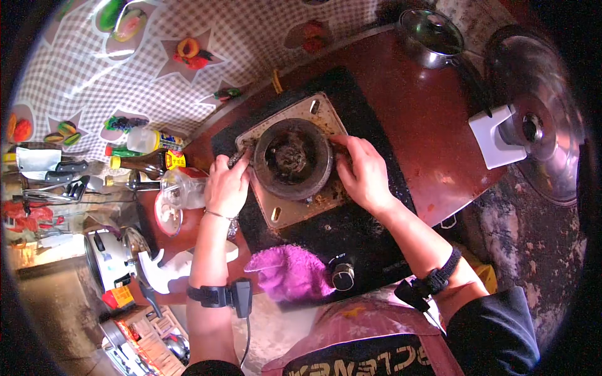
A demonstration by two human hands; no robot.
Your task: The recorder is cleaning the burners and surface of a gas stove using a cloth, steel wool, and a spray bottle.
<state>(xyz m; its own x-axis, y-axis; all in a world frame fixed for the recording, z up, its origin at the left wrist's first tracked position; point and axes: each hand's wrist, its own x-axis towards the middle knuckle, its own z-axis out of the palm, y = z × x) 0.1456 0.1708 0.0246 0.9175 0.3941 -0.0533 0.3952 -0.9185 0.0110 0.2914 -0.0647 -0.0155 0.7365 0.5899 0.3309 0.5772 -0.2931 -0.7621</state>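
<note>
A single gas stove with a black top (301,235) lies before me. On its square metal drip plate (291,216) sits a dark round burner ring (317,176), stained and sooty around its middle. My left hand (226,185) is at the ring's left side, its fingers around a small dark part at the edge. My right hand (364,171) touches the right side with thumb and fingertips; how firmly it grips there is hard to tell. A crumpled purple cloth (291,272) lies near the stove's front edge, beside the control knob (343,277).
At the left stand sauce bottles (146,162), a clear plastic container (181,188) and a white rice cooker (106,258). A lidded saucepan (432,40) is at the back right. Farther right are a white plastic stand (494,136) and a large metal lid (545,94).
</note>
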